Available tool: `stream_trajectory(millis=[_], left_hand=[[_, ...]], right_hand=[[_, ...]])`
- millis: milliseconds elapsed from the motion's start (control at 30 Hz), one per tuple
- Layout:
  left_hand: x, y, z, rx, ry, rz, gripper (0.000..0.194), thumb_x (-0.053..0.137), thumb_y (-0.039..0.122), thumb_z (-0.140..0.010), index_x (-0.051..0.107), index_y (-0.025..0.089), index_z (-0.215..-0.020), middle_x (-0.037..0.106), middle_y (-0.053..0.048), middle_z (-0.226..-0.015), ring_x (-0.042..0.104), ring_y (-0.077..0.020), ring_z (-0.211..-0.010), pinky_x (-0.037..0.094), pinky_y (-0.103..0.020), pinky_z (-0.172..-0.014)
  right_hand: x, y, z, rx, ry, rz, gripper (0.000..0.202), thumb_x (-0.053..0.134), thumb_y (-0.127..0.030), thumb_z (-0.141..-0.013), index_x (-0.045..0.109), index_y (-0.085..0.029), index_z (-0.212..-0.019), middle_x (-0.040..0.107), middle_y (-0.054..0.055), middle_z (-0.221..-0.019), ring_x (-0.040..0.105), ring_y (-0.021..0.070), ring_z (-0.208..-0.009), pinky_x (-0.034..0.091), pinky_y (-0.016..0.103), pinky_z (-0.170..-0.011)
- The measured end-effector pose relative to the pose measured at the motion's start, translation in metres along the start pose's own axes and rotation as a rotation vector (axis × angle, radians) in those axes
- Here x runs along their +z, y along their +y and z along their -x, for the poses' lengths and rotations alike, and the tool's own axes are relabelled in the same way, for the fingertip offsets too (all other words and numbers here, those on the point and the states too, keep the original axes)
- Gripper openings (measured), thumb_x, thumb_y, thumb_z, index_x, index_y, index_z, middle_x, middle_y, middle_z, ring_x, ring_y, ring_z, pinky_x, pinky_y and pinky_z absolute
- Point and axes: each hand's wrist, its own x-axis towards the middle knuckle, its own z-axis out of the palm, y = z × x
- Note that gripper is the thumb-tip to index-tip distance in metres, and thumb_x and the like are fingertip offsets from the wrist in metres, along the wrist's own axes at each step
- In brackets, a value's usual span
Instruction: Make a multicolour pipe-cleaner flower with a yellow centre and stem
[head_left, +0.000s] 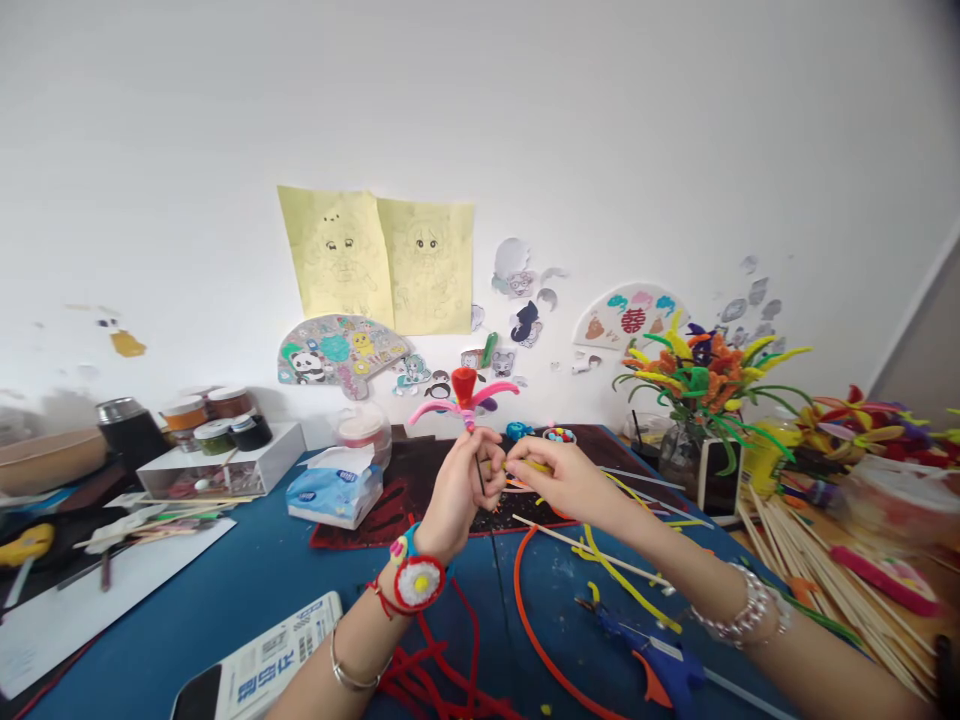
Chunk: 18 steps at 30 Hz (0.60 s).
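Observation:
My left hand (469, 480) is closed round the thin dark stem of a pipe-cleaner flower, held upright above the table's middle. The flower has a red cup-shaped centre (464, 385) and pink petals (496, 391) curving out to both sides. Just to the right, my right hand (551, 475) pinches a yellow pipe-cleaner piece (534, 465) close to the fingers of my left hand. Where the yellow piece meets the stem is hidden by the fingers.
Red pipe cleaners (420, 675), an orange one (523, 600) and a blue glue gun (660, 655) lie in front. A phone (262, 665) and tissue pack (335, 492) are left; a flower vase (679, 450) and wooden sticks (825, 575) are right.

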Motion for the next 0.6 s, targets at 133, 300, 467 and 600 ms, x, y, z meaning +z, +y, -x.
stream_trajectory(millis=[133,300,467,600], left_hand=[[-0.003,0.004,0.001,-0.023,-0.046,-0.062,0.025,0.049,0.039,-0.087,0.056,0.016,-0.090,0.045,0.001,-0.074,0.035,-0.0051,-0.046,0.011,-0.019,-0.039],[-0.002,0.006,0.003,0.036,-0.009,-0.133,0.024,0.051,0.036,-0.087,0.060,0.014,-0.089,0.046,0.001,-0.073,0.031,-0.0038,-0.045,0.013,-0.019,-0.040],[0.007,0.003,0.008,0.035,0.013,-0.193,0.025,0.057,0.044,-0.084,0.052,0.019,-0.083,0.039,0.007,-0.061,0.020,-0.0033,-0.041,0.012,-0.019,-0.038],[0.013,-0.001,0.012,0.032,0.049,-0.209,0.036,0.062,0.052,-0.079,0.041,0.023,-0.078,0.028,0.011,-0.055,0.015,-0.0036,-0.039,0.009,-0.019,-0.036]], right_hand=[[-0.012,-0.008,0.000,0.001,0.055,-0.002,0.026,0.050,-0.039,-0.089,0.063,-0.017,-0.082,0.051,-0.003,-0.063,0.036,0.0096,-0.054,0.029,0.024,-0.052],[-0.016,-0.013,-0.002,-0.026,0.254,-0.177,0.026,0.048,-0.044,-0.091,0.055,-0.020,-0.086,0.047,-0.004,-0.065,0.039,0.0107,-0.056,0.032,0.024,-0.054],[-0.002,-0.014,-0.011,-0.057,0.314,-0.351,0.025,0.055,-0.045,-0.089,0.055,-0.020,-0.089,0.060,0.000,-0.074,0.056,0.0130,-0.066,0.043,0.024,-0.062],[0.011,-0.014,-0.017,-0.061,0.348,-0.452,0.027,0.058,-0.046,-0.086,0.057,-0.019,-0.090,0.068,0.004,-0.086,0.067,0.0172,-0.078,0.051,0.029,-0.075]])
